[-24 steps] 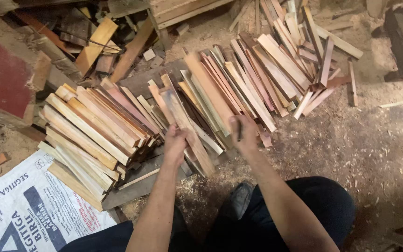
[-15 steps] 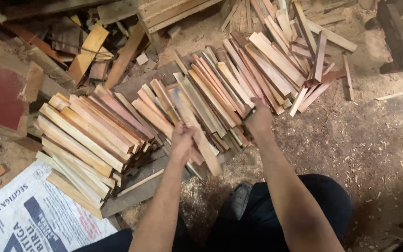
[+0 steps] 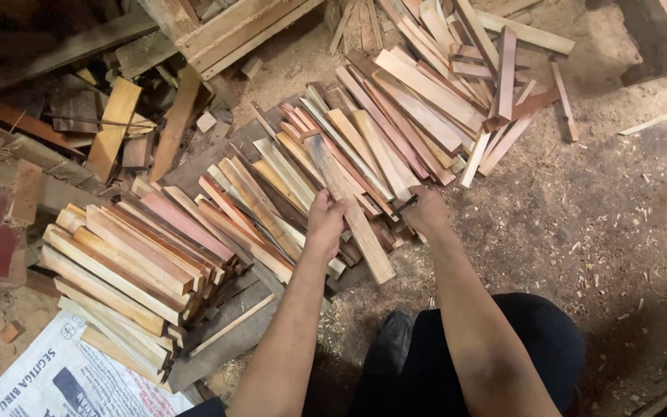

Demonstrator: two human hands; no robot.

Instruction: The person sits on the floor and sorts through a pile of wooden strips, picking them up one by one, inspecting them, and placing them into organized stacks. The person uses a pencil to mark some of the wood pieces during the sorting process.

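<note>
gripping wood slat (image 3: 353,212), left hand (image 3: 324,222); right hand (image 3: 426,210) on pile.

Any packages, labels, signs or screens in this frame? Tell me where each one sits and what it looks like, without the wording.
Printed sack: bottom left corner, lying flat on the sawdust floor, partly under the stacked wooden slats; white woven-looking sheet with dark blue lettering and a blue graphic.
No other labels, signs or screens visible.
</note>
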